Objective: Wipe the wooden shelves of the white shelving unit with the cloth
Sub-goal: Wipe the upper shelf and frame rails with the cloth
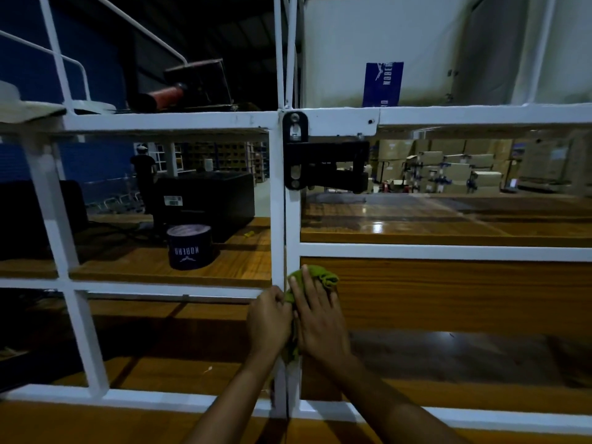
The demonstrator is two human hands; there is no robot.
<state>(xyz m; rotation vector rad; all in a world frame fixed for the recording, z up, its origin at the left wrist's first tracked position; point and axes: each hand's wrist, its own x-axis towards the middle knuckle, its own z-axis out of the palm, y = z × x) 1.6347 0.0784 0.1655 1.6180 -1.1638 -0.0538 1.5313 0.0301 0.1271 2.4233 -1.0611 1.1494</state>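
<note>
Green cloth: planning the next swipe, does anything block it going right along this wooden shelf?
Nothing visible does. The green cloth, under the right hand and gripped by the left hand, has only bare wooden shelf to its right.

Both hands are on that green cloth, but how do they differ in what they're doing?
The left hand is curled into a fist and seems to grip the edge of the green cloth; the right hand lies flat with straight fingers, pressing it. The left hand sits at the white post; the right hand reaches further up, over the wooden panel. Both touch the cloth, side by side.
</note>
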